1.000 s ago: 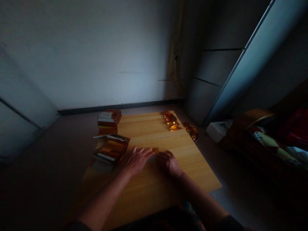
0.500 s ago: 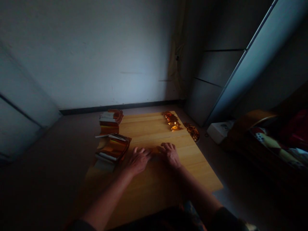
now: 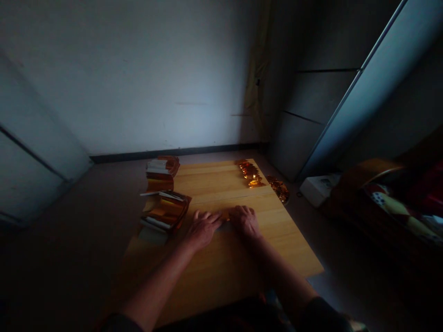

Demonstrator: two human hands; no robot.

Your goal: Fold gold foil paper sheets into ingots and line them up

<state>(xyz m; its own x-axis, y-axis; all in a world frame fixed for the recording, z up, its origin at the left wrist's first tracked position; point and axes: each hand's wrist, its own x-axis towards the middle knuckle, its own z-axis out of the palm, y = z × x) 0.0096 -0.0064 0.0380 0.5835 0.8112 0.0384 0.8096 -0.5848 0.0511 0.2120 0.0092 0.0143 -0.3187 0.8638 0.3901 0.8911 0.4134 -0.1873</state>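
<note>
A small piece of orange foil paper (image 3: 225, 216) lies on the wooden table between my two hands, mostly covered by them. My left hand (image 3: 204, 226) rests beside it, palm down, its fingers stretched toward the paper and touching its left side. On the other side, my right hand (image 3: 245, 220) has its fingers bent down and closed on the paper's right part; the fingertips are partly hidden. Left of my left hand sit stacks of orange and white paper sheets (image 3: 166, 210). Shiny folded orange foil pieces (image 3: 249, 173) lie in a row at the table's far right.
The wooden table (image 3: 277, 249) has a second paper stack (image 3: 161, 170) at its far left corner. More shiny foil pieces (image 3: 279, 190) are heaped beyond its right edge, low down. A white box (image 3: 316, 190) stands on the floor by a wooden armrest (image 3: 380, 168). A wall closes the back.
My right hand's fingers have come down onto the orange foil paper, and my left fingers have slid slightly right, so the hands are closer together. The view has shifted a little.
</note>
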